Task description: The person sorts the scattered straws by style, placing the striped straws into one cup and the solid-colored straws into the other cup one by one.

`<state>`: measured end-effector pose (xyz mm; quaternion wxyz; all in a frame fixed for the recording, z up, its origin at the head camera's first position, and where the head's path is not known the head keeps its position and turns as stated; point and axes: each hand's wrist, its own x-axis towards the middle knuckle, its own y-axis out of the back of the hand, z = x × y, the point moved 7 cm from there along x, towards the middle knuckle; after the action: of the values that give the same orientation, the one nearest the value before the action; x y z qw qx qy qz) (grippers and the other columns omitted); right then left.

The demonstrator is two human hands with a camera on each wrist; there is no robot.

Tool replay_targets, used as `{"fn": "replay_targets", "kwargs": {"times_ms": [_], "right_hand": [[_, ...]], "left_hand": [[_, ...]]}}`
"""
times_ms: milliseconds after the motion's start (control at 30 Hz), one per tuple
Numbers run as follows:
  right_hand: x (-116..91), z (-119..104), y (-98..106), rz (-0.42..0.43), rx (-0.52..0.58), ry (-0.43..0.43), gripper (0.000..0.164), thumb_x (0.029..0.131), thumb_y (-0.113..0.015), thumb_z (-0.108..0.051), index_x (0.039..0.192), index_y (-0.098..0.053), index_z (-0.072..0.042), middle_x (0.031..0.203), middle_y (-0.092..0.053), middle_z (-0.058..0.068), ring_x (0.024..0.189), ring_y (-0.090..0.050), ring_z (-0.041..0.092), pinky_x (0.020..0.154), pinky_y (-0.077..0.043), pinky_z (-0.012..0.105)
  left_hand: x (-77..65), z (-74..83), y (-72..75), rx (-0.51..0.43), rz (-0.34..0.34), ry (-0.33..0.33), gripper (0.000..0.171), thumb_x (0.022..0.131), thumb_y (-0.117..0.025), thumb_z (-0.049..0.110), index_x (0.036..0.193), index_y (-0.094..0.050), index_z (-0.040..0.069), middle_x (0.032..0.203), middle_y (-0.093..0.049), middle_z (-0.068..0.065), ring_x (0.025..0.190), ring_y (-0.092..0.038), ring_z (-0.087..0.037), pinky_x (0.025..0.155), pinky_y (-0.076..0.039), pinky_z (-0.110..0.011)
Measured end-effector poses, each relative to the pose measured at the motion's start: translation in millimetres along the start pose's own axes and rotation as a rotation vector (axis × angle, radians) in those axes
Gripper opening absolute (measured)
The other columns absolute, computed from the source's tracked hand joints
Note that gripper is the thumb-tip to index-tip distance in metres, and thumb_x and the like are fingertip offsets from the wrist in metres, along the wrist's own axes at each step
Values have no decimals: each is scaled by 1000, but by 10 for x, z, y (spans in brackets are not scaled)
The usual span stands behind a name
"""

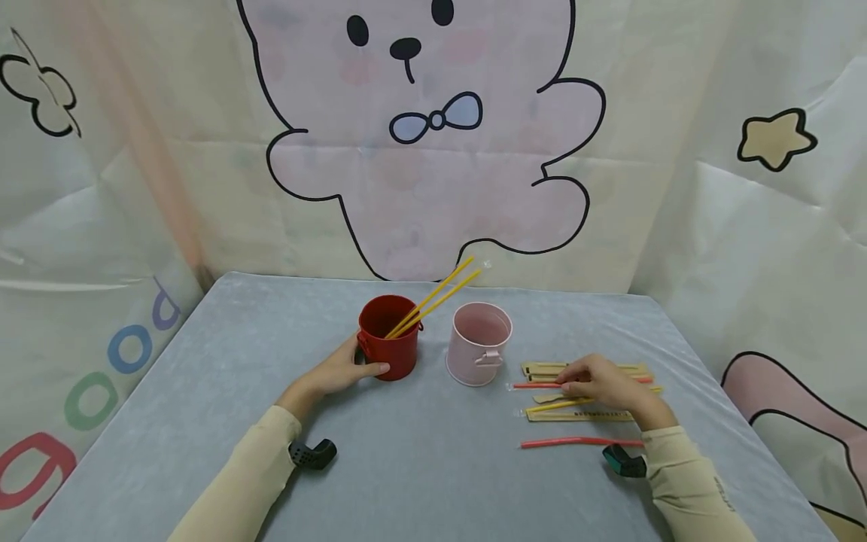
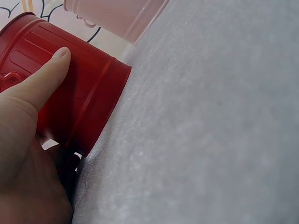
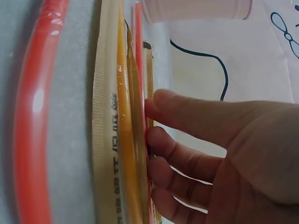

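Note:
A small red metal bucket (image 1: 387,354) stands on the table with two yellow straws (image 1: 440,292) leaning out of it to the right. My left hand (image 1: 344,369) grips its left side, the thumb lying across the front wall. Over a row of wrapped straws and paper packets, my right hand (image 1: 599,384) reaches down with bent fingers. Its fingertips are right at a red straw (image 1: 535,386) in clear wrapping; I cannot tell whether they pinch it. Beside that straw lie a yellow straw (image 3: 125,98) and paper-wrapped packets (image 3: 105,116) with printed characters.
A pink metal bucket (image 1: 477,346) stands right of the red one. Closer to me, another red straw (image 1: 569,442) lies apart from the row. More paper packets (image 1: 542,369) lie behind the right hand. A cloth backdrop (image 1: 433,196) with a cartoon bear rises behind the table.

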<state>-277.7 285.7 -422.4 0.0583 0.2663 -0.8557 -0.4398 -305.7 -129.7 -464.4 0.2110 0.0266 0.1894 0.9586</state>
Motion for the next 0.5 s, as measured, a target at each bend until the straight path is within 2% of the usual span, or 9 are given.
{"fn": "replay_targets", "kwargs": {"times_ms": [133, 267, 367, 500], "right_hand": [[8, 18, -13, 29, -33, -45, 14, 93, -70, -9, 103, -76, 0, 102, -75, 12, 86, -61, 6, 73, -52, 20], [15, 31, -15, 68, -62, -84, 10, 92, -71, -5, 98, -76, 0, 90, -73, 7, 77, -56, 7, 66, -48, 20], [21, 38, -14, 90, -60, -87, 7, 91, -72, -3, 95, -75, 0, 79, -67, 4, 68, -50, 7, 60, -44, 21], [35, 50, -12, 105, -49, -84, 5, 90, -72, -1, 94, -74, 1, 76, -64, 4, 65, -47, 7, 58, -42, 20]], "left_hand": [[-13, -17, 0, 1, -1, -9, 87, 91, -75, 32, 159, -24, 14, 163, -32, -8, 152, -23, -32, 124, -17, -65], [-24, -24, -3, 0, -2, -5, 87, 91, -75, 32, 159, -22, 14, 163, -32, -8, 152, -23, -33, 123, -18, -66], [-18, -17, -3, 1, -3, -2, 87, 91, -75, 33, 159, -23, 15, 163, -32, -7, 152, -23, -33, 123, -18, -66], [-9, 1, 7, -6, -5, -5, 87, 91, -75, 33, 159, -22, 15, 163, -32, -7, 152, -23, -33, 123, -19, -65]]}}
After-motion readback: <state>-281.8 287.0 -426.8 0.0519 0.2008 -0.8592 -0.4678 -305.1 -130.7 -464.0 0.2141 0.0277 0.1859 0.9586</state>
